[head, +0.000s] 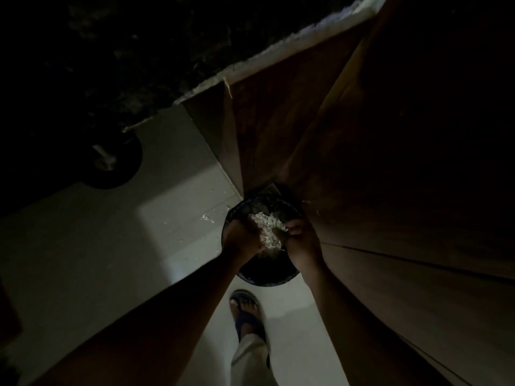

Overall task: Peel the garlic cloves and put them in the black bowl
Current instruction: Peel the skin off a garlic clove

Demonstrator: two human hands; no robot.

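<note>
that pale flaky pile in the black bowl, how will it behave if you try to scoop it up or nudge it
The pale pile in the black bowl looks like thin papery flakes, so probably very light and floppy. It would likely scatter rather than slide; bits already lie on the floor. Both hands work at it, though the dim picture hides detail.

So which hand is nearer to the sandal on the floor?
Left, though only slightly. The left hand is above the sandal and barely to its left; the right hand is above and farther to its right. Both are over the black bowl.

Wood-grain cabinet door (278, 129), smooth pale floor (83, 246)
</note>
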